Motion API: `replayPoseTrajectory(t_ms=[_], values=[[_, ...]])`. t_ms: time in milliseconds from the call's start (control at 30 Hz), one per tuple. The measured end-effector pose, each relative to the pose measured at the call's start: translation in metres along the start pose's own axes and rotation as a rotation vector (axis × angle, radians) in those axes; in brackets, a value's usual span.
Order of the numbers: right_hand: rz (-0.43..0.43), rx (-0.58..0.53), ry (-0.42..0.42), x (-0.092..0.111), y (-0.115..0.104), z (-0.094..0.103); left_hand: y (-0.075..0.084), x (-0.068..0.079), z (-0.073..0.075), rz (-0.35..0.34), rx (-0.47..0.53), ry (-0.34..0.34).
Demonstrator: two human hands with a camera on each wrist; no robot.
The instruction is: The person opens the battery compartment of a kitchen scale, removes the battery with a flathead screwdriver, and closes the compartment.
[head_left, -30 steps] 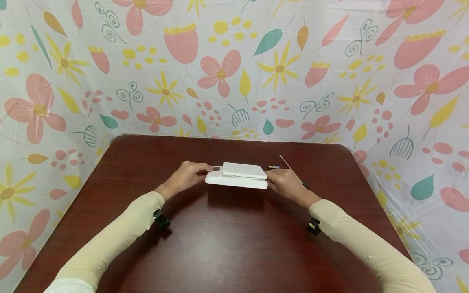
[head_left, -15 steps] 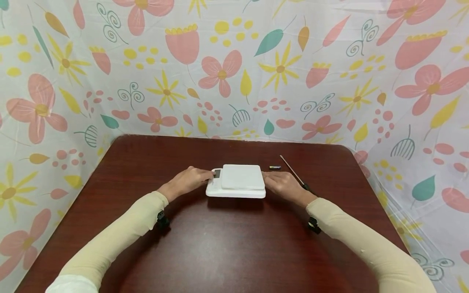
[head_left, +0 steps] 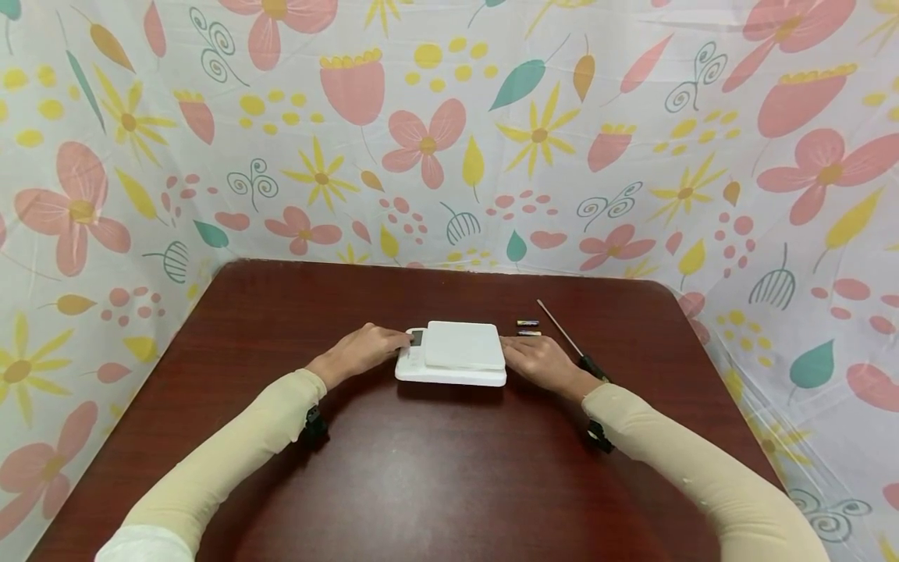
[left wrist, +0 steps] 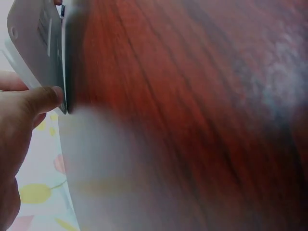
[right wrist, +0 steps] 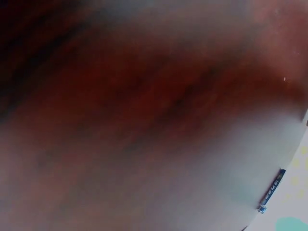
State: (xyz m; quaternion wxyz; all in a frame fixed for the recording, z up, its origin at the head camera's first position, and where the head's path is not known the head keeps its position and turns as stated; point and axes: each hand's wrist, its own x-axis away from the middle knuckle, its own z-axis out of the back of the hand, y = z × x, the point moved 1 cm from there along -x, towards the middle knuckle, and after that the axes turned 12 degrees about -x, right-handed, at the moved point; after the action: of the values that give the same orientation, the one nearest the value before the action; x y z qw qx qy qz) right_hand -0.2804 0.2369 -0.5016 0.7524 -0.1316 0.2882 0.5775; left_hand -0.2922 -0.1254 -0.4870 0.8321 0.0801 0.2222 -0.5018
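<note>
A white digital kitchen scale is held between my two hands near the middle of the table, with its square weighing plate facing up and a small grey display at its left end. A dark shadow lies below its near edge. My left hand pinches the left end; in the left wrist view the thumb of that left hand lies on the scale's underside, which stands tilted off the table. My right hand grips the right edge, its fingertips partly hidden behind the scale. The right wrist view does not show that hand.
Two small batteries lie just beyond my right hand, the far battery and the near battery. A screwdriver lies right of them, its dark handle beside my right wrist. A flowered cloth hangs behind the dark red wooden table.
The scale has tipped from nearly edge-on to plate-up and come lower and nearer to me, both hands moving with it. The near battery and more of the screwdriver handle have come into sight.
</note>
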Motion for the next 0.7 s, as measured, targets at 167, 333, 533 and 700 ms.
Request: replayPoseTrajectory(t_ms=[167,333,533,700], values=[[-0.006,0.002,-0.019,0.0034,-0.002,-0.0012,-0.0007,-0.0022,-0.0007,0.0,-0.008,-0.026],[0.011,0.023,-0.041,0.0047,-0.0052,0.0,-0.0006,-0.005,0.0012,0.002,-0.002,-0.06],[0.016,0.02,-0.081,0.0055,-0.0062,0.0024,-0.0009,-0.0075,0.0006,-0.042,-0.082,-0.076],[0.032,0.053,-0.121,0.0046,-0.0064,0.0054,-0.0017,-0.0092,0.0009,-0.114,-0.211,-0.071]])
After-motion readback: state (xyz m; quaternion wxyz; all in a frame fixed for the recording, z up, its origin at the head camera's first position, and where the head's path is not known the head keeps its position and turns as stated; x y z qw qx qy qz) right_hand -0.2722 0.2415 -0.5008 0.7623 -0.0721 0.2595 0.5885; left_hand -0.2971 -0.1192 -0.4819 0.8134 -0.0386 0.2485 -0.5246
